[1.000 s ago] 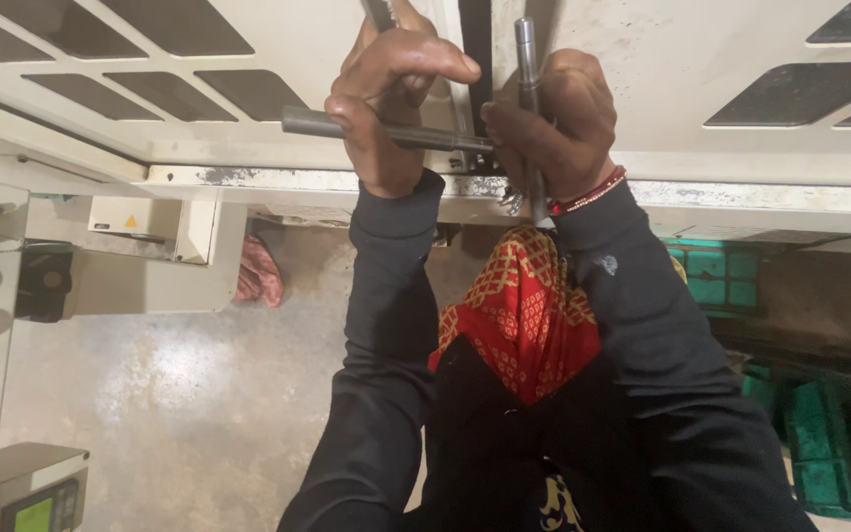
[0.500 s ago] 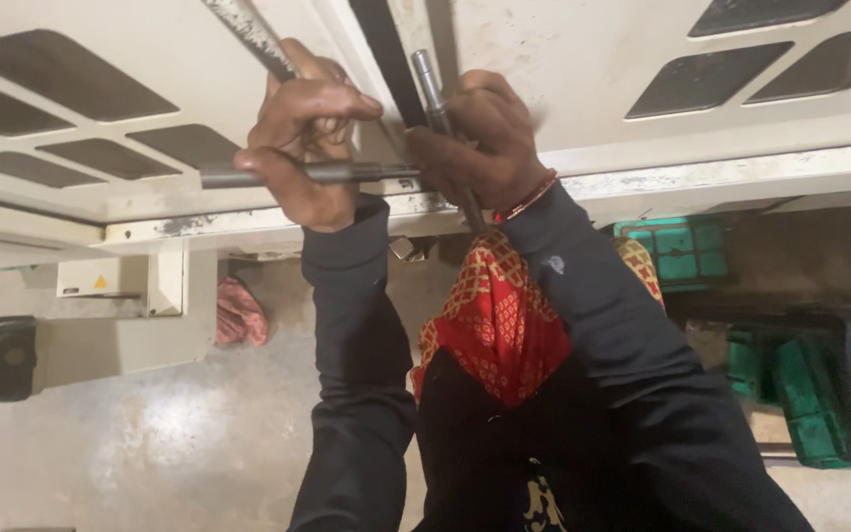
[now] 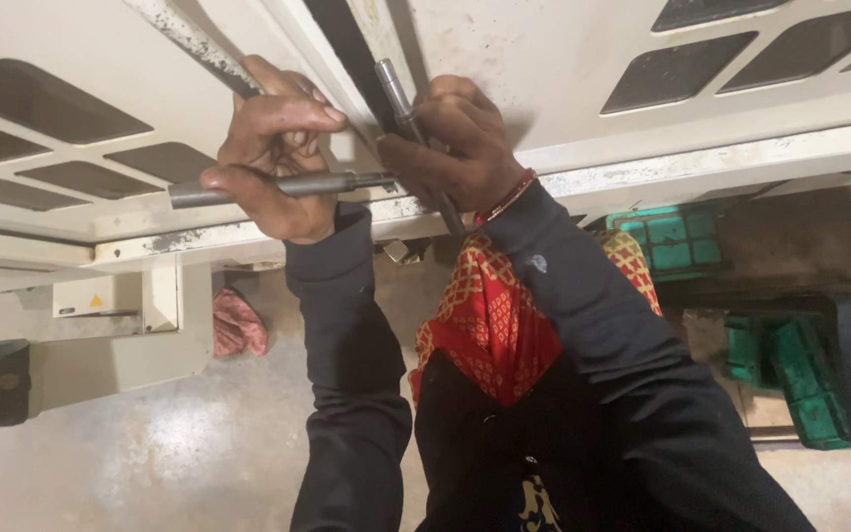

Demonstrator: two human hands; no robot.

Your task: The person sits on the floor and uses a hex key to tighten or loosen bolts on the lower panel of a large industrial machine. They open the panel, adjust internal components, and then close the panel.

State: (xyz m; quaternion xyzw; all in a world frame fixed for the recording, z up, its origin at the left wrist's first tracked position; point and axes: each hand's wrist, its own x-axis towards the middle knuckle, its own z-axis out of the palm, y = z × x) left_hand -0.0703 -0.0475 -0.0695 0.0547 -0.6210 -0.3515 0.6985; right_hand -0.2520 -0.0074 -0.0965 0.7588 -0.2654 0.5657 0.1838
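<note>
Metal rod (image 3: 278, 186): lies roughly horizontal across the lower edge of the white vented casing (image 3: 642, 118); inner end meets a second, upright steel bar (image 3: 401, 99) near the casing's dark seam
Left hand (image 3: 273, 163): we've got it wrapped shut round the rod, thumb over the top, fingers curled under
Right hand (image 3: 455, 148): closed on the upright bar, which sticks out above & below the fist; red bangle at the wrist
Surroundings: red patterned cloth (image 3: 494, 315) hangs betw. our dark sleeves; green crates (image 3: 677, 241) & a pink rag (image 3: 238, 323) on the concrete floor
Risk 1: the two bars meet right at our fingers – if one slips off, we judge a pinch or a knuckle knock on the casing edge is likely
Risk 2: hard levering could dent or chip the painted panel, already flaking along its rim
</note>
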